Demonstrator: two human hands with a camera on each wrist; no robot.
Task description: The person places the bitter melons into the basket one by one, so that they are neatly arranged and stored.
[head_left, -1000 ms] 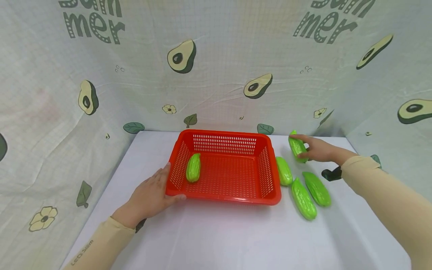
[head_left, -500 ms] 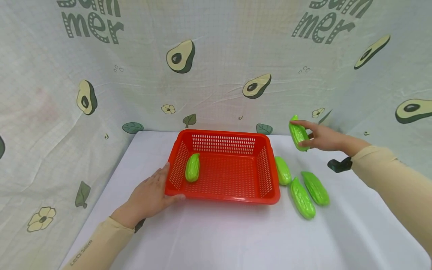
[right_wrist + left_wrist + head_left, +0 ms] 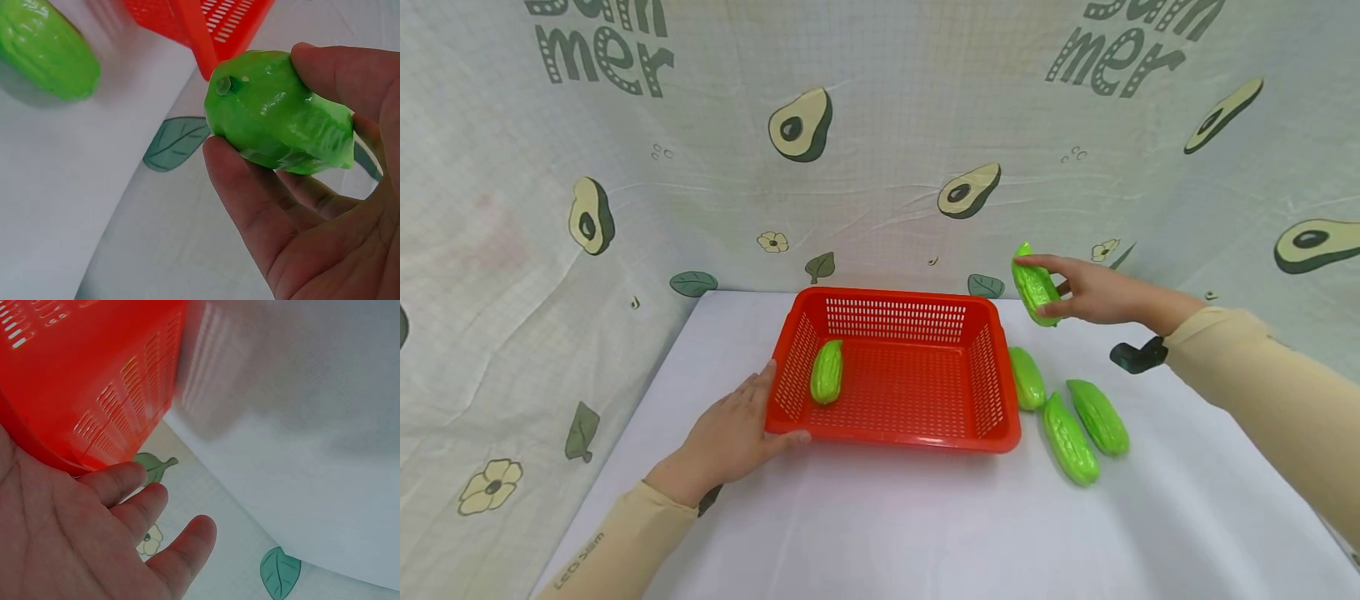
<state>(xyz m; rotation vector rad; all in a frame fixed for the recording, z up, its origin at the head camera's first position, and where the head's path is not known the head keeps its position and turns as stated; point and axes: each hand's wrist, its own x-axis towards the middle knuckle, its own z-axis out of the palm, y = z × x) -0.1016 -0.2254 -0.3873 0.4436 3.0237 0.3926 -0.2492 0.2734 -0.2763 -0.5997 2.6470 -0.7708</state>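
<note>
A light green, bumpy bitter melon [image 3: 1033, 288] is pinched between the thumb and fingers of my right hand [image 3: 1097, 292], up off the table behind the basket's right side. In the right wrist view the held melon shows its stem end toward the camera. My left hand [image 3: 730, 435] rests against the left front corner of a red plastic basket [image 3: 910, 437], thumb along the front rim. The left wrist view shows its fingers [image 3: 140, 512] extended and loosely spread beside the basket wall. One bitter melon [image 3: 827, 372] lies inside the basket, at its left.
Right of the basket, one bitter melon [image 3: 1027, 379] lies against its wall. Two more, a nearer one [image 3: 1070, 440] and a farther-right one [image 3: 1099, 417], lie side by side on the white table [image 3: 880, 525]. A printed avocado cloth [image 3: 880, 167] hangs behind.
My right hand has lifted the bitter melon up from the table's back right, then carried it left toward the basket. The left hand and basket have stayed put.
</note>
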